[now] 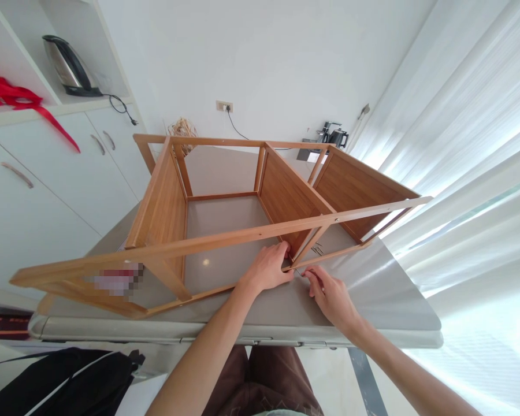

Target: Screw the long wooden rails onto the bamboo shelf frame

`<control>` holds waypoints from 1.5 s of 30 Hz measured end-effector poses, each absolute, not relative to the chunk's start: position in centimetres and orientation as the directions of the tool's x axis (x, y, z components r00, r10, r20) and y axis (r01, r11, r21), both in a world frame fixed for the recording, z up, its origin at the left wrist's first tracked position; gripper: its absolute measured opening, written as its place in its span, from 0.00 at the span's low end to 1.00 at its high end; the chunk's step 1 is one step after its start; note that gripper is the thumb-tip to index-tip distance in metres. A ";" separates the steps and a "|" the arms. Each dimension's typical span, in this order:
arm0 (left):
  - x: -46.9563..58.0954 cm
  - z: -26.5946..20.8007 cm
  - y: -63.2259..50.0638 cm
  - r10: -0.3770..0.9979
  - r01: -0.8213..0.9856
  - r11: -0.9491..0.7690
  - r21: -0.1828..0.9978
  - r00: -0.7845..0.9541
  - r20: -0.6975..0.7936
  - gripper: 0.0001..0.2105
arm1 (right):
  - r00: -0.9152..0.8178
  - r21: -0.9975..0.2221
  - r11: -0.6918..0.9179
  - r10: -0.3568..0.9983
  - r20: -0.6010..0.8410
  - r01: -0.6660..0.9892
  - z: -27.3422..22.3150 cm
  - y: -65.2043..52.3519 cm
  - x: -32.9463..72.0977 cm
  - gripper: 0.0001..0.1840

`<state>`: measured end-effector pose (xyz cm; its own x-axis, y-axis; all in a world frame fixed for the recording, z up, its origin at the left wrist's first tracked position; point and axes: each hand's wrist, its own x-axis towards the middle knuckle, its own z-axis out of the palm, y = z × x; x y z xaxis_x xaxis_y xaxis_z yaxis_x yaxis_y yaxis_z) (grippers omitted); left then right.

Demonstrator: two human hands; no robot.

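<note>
**Bamboo shelf on its side, fiddling with the bottom rail**

While the shelf frame (225, 219) lies on its side across the grey table (372, 289), I've got both hands down at the near bottom rail, right where the middle panel (286, 202) meets it. My left hand (268, 268) is curled over that rail at the joint, fingers wrapped around the wood and holding it steady. My right hand (331, 294) is just beside it, fingers pinched together on a small metal tool (302, 273). It looks like a little hex key, but it's too small for me to say for sure. The tip sits right at the joint, touching or nearly touching the rail.

A few loose bits of metal hardware (317, 249) lie on the table inside the frame, just behind the rail.

Stuff I reckon could go wrong from here:

- The frame is long and overhangs the table on the left end. If I lean on the rail too hard, the whole thing could tip or slide.
- The tool is tiny and my grip is only a fingertip pinch. If it slips out of the fastener it could scratch the wood or jab my left fingers, which are right next to it.
- Those loose pieces are near the edge side of the table. One bump of the frame and they could roll off onto the floor.
- The joint could end up crooked if the panel shifts while I'm turning.
</note>
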<state>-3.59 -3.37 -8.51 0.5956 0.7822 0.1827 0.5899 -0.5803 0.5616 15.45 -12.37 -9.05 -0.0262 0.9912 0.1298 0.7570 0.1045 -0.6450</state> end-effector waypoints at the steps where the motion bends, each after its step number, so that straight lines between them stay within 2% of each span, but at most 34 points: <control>1: -3.6 -8.5 -3.4 0.782 0.591 -0.581 0.560 0.596 0.182 0.15 | -0.035 -0.622 0.119 0.989 0.146 0.774 -9.1 -12.4 15.5 0.16; 14: -3.6 -8.9 -3.2 0.774 0.586 -0.595 0.550 0.602 0.195 0.16 | -0.131 -0.538 0.207 0.976 0.176 0.817 -9.6 -12.0 15.4 0.14; 21: -3.6 -9.0 -3.1 0.770 0.582 -0.603 0.545 0.602 0.209 0.16 | -0.065 -0.549 0.130 0.988 0.137 0.826 -9.4 -12.1 15.1 0.16; 29: -3.6 -8.9 -3.2 0.773 0.586 -0.599 0.545 0.601 0.203 0.17 | -0.086 -0.552 0.146 0.987 0.133 0.821 -8.6 -11.8 14.8 0.14; 31: -3.6 -8.9 -3.2 0.774 0.590 -0.596 0.545 0.604 0.193 0.17 | -0.131 -0.481 0.183 0.981 0.141 0.858 -8.6 -11.7 14.6 0.14; 35: -3.6 -9.0 -3.1 0.774 0.581 -0.591 0.560 0.605 0.189 0.18 | -0.246 -0.216 0.282 0.952 0.181 0.935 -9.2 -12.1 14.4 0.14; 38: -3.6 -9.2 -3.0 0.766 0.565 -0.604 0.562 0.606 0.215 0.18 | -0.278 -0.144 0.308 0.940 0.198 0.940 -9.7 -12.4 14.3 0.15; 41: -3.6 -9.4 -3.0 0.766 0.566 -0.608 0.557 0.604 0.222 0.18 | -0.176 -0.273 0.229 0.963 0.204 0.934 -9.4 -12.3 14.2 0.14; 45: -3.6 -9.3 -3.1 0.774 0.580 -0.599 0.553 0.597 0.212 0.17 | 0.062 -0.607 -0.003 0.995 0.076 0.795 -8.4 -11.8 14.2 0.17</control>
